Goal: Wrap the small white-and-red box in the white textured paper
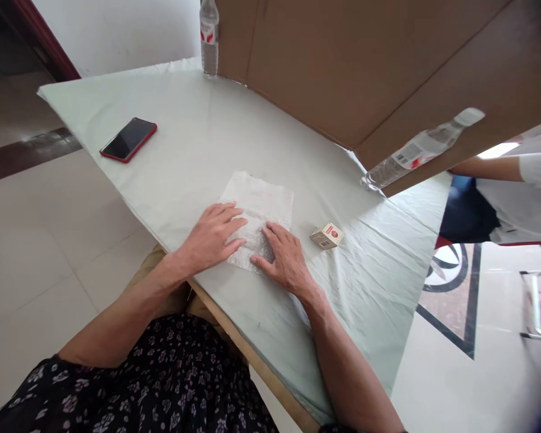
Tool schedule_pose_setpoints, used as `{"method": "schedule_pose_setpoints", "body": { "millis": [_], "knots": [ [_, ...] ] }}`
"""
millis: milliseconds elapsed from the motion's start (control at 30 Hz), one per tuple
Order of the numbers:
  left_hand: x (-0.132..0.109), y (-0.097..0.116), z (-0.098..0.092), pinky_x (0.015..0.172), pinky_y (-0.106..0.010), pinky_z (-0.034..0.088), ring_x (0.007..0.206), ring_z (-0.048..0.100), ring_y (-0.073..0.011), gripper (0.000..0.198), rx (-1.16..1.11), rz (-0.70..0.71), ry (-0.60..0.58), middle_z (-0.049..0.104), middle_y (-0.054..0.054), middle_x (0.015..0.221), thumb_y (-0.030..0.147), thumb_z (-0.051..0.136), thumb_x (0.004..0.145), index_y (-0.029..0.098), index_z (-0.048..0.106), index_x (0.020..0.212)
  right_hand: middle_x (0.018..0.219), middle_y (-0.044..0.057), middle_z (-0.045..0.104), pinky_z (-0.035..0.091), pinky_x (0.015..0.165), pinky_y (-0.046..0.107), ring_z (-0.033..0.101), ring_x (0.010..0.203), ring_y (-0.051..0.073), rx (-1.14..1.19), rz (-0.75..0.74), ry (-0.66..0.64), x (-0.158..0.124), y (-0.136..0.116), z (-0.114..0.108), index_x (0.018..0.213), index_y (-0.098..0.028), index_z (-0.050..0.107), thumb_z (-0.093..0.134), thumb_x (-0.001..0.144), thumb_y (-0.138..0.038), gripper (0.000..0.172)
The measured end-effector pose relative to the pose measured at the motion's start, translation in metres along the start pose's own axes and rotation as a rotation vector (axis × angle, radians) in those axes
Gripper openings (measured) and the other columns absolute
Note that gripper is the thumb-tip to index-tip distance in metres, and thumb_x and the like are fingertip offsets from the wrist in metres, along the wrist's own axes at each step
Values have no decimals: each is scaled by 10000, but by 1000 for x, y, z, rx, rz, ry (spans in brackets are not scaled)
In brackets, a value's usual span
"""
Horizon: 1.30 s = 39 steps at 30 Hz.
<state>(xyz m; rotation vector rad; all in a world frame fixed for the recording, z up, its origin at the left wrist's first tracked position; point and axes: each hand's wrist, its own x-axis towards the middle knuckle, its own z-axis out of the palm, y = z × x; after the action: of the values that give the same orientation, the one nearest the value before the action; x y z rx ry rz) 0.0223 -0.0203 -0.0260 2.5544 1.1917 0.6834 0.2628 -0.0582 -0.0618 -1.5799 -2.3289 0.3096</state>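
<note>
A sheet of bubble wrap (261, 201) lies flat on the table covered with a pale cloth (198, 138). My left hand (211, 234) rests flat on the sheet's near left part, fingers stretched out. My right hand (284, 255) lies flat on the sheet's near right corner, fingers spread. Neither hand holds anything. A small cardboard box (327, 235) with a red mark sits on the cloth just right of my right hand, not touched.
A red-cased phone (128, 139) lies at the far left of the table. One water bottle (208, 36) stands at the back; another bottle (421, 150) is at the right against a tall cardboard screen (365, 66). Another person's arm (491, 168) shows beyond it at right.
</note>
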Motion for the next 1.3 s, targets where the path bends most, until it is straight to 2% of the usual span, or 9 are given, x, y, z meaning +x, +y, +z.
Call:
{"method": "schedule_pose_setpoints", "body": {
  "millis": [200,333,433,533,633,833,1000,1167,1300],
  "knots": [
    [-3,-20,26,1180,-498,365,1400,496,-341,591,-3,-133,-95,571,-156,1476,390,711,848,185,556,1381,1517,186,550,416,1126,565,504,1405,367,56,-13,28,0,2,-1,1406,-170,569,642,892,-515,623],
    [-7,-28,27,1195,-511,335,1421,470,-347,681,-16,-135,-112,547,-167,1501,425,696,845,168,495,1442,1308,129,705,432,1092,542,617,1256,317,111,43,278,-1,18,-27,1261,-241,657,598,927,-449,397],
    [-7,-26,27,1192,-510,333,1414,473,-348,696,-30,-138,-105,553,-160,1490,420,692,834,177,483,1452,1317,143,687,421,1079,572,598,1257,341,54,211,415,-6,46,-52,1275,-229,643,628,879,-458,458],
    [-7,-24,26,1188,-517,333,1408,472,-358,720,-37,-143,-101,553,-161,1485,428,692,822,175,474,1460,1349,209,649,441,1012,625,601,1211,405,-9,413,336,-16,76,-63,1339,-175,602,711,749,-490,677],
    [-6,-23,25,1193,-529,324,1415,458,-369,759,-41,-151,-126,537,-169,1497,449,681,823,162,444,1484,1234,201,706,471,972,610,647,1112,386,30,514,274,-24,90,-61,1259,-161,638,688,729,-464,612],
    [-6,-22,24,1198,-531,319,1411,458,-381,858,-61,-158,-123,527,-188,1503,446,708,799,130,382,1528,1226,129,728,513,983,509,686,1065,300,204,343,375,-8,40,-63,1253,-206,647,712,793,-411,507],
    [-6,-24,28,1190,-523,322,1410,467,-370,870,-63,-150,-90,526,-175,1514,452,724,781,162,378,1526,1273,98,727,495,1018,481,668,1171,295,243,49,259,36,-6,-46,1271,-255,643,712,839,-318,442],
    [-5,-23,29,1188,-495,329,1394,483,-361,899,-63,-145,-82,538,-187,1500,432,747,762,134,377,1525,1342,117,694,477,1022,522,644,1215,324,212,1,17,57,-10,-17,1335,-237,609,666,832,-225,507],
    [-5,-23,29,1192,-486,321,1386,487,-356,887,-72,-139,-75,541,-184,1492,424,742,766,137,381,1525,1411,133,645,470,1042,520,638,1226,321,275,34,30,50,-2,-10,1416,-227,536,704,818,-297,625]
  ]
}}
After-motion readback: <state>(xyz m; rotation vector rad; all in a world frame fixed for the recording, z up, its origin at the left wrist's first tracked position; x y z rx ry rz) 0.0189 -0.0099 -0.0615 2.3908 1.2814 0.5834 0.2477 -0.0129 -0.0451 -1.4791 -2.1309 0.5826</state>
